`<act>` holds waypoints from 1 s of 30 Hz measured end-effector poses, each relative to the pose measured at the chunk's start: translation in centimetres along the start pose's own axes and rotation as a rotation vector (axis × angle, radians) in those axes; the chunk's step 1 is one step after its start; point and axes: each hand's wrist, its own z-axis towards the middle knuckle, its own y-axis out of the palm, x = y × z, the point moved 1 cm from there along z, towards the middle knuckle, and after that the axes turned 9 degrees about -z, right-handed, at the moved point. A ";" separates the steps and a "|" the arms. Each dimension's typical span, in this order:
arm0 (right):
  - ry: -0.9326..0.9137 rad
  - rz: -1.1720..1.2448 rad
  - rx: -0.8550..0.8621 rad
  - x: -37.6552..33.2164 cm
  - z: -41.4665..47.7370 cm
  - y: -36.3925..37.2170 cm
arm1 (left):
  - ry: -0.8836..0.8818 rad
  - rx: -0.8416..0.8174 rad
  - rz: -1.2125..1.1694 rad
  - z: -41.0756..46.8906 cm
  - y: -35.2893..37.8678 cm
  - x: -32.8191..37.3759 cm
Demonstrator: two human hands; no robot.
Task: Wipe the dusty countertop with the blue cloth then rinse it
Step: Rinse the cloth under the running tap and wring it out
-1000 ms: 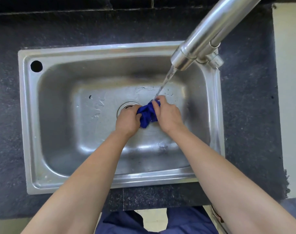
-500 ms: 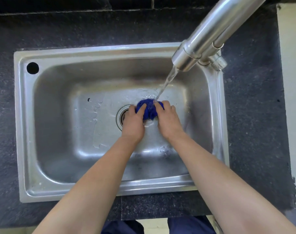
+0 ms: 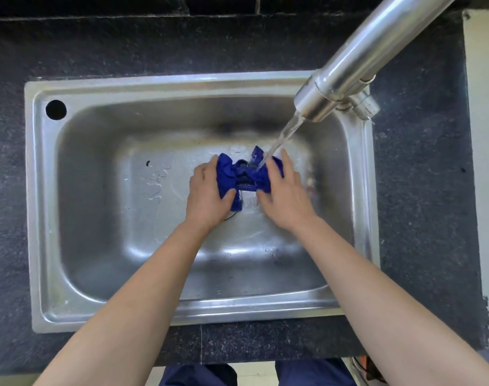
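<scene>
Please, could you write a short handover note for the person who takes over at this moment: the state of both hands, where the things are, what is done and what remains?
Left hand: grips the left end of the blue cloth.
Right hand: grips its right end.
The cloth is held low inside the sink, under the running water from the faucet.
Done: the rinse is under way. Whether the countertop is free of dust cannot be judged here.
Left: probably finish rinsing, wring the cloth, close the faucet.
</scene>
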 end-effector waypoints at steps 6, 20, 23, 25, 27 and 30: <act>-0.006 -0.053 -0.006 -1.3 1.4 1.6 | 0.041 -0.016 0.141 0.8 1.7 -0.2; 0.219 0.246 0.003 0.1 -0.5 -1.5 | -0.089 -0.073 -0.049 1.6 -0.5 0.2; 0.184 0.127 -0.047 -2.2 0.0 -0.1 | -0.082 0.032 0.027 1.4 -1.6 -0.8; 0.157 0.019 -0.095 -4.1 1.0 1.4 | -0.066 0.031 0.065 1.3 -2.3 -1.8; 0.152 -0.021 -0.057 -5.4 2.0 2.9 | -0.060 -0.018 0.065 1.3 -2.6 -2.7; 0.109 -0.043 0.144 -5.6 3.1 3.7 | -0.043 -0.051 0.076 1.1 -2.6 -3.2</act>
